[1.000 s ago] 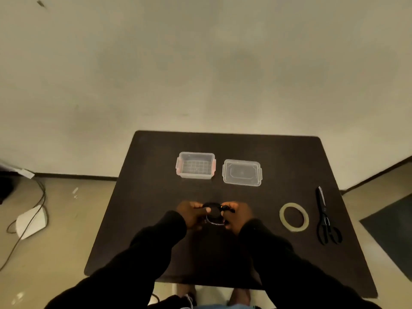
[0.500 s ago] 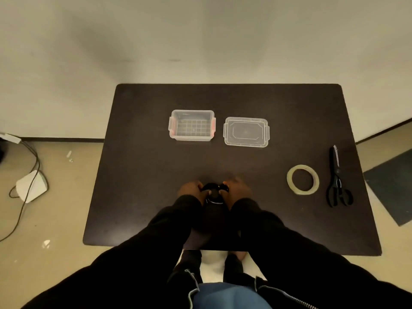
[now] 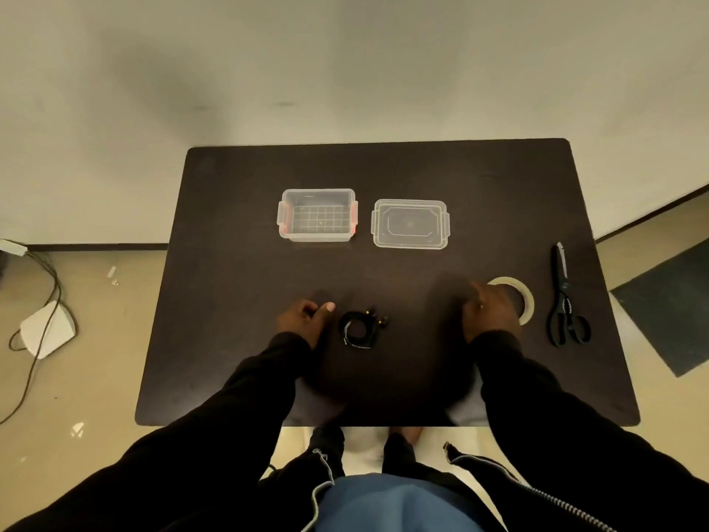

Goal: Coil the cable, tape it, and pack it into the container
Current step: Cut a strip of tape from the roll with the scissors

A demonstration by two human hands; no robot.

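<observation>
Reaching my right hand (image 3: 491, 312), fingers loose, onto tape (image 3: 525, 301); left hand (image 3: 303, 320) curled, empty, beside cable (image 3: 356, 330). Keep coil pinned w/ left.

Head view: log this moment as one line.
cable: coiled, on table, untaped | left hand: beside coil | right hand: over tape roll | container: open

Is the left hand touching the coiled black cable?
Apart. In the head view, dark table shows between the left hand and the cable.
</observation>
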